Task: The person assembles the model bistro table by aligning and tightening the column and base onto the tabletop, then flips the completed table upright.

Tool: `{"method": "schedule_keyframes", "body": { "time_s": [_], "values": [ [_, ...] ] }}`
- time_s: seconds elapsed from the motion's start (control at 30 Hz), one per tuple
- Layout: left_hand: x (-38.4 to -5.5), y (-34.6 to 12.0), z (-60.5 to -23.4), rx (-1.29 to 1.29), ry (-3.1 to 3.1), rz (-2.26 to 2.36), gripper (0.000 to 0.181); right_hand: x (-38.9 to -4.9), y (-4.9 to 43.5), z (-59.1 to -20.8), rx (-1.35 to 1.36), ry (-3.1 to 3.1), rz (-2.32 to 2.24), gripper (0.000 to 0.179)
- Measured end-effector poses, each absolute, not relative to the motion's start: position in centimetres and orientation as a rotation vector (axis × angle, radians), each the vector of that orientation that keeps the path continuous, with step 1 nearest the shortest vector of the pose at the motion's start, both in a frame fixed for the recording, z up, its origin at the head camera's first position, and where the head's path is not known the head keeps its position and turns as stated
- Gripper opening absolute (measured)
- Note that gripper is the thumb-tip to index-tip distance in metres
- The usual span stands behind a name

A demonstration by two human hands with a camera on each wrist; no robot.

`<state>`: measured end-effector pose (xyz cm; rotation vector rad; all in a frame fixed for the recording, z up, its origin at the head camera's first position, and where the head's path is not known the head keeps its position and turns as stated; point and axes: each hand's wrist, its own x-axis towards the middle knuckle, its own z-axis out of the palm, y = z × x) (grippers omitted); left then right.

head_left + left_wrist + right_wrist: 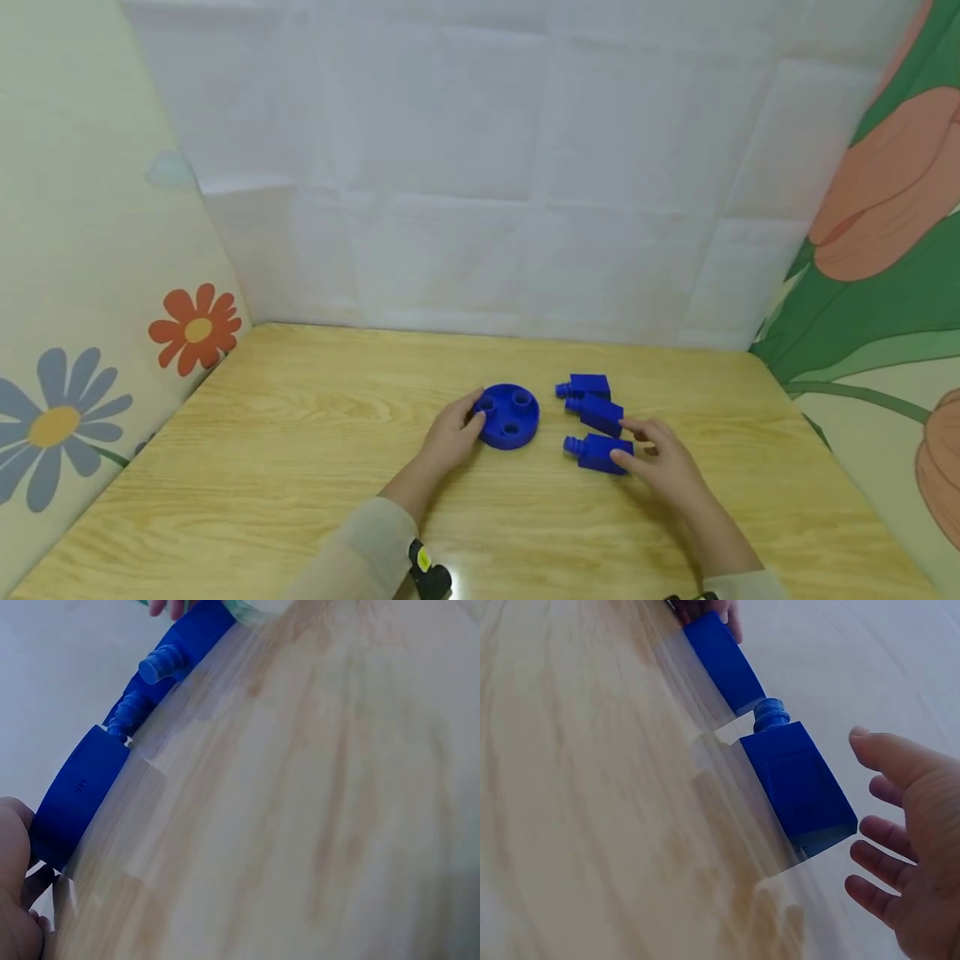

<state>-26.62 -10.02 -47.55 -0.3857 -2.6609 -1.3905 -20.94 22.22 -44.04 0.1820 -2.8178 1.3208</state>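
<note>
A round blue disc (498, 437) with a raised rim and three round sockets lies on the table. My left hand (450, 432) grips its left edge, the thumb over the rim. To its right lie three blue rectangular blocks with ridged, screw-like necks facing left: a near block (603, 455), a middle block (600, 414) and a far block (590, 385). My right hand (666, 462) is at the right end of the near block. In the right wrist view its fingers (889, 832) are spread, apart from the near block (799, 776).
The wooden table (300, 467) has a white sheet (450, 167) hanging behind it. Flower-patterned panels stand along both sides, a left panel (75, 208) and a right panel (885, 333).
</note>
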Motion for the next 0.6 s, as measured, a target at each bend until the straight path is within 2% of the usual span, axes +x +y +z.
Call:
{"method": "schedule_keyframes", "body": {
  "time_s": [0.23,0.6],
  "values": [
    [-26.3,-9.9,-47.4,-0.428,-2.625,-1.345,0.043,-20.9,22.4,-45.0,0.17,-2.835,1.379,0.049],
    [-25.3,-9.8,-47.3,-0.323,-2.572,-1.352,0.044,-21.3,22.8,-45.7,0.193,-2.883,1.299,0.053]
  ]
}}
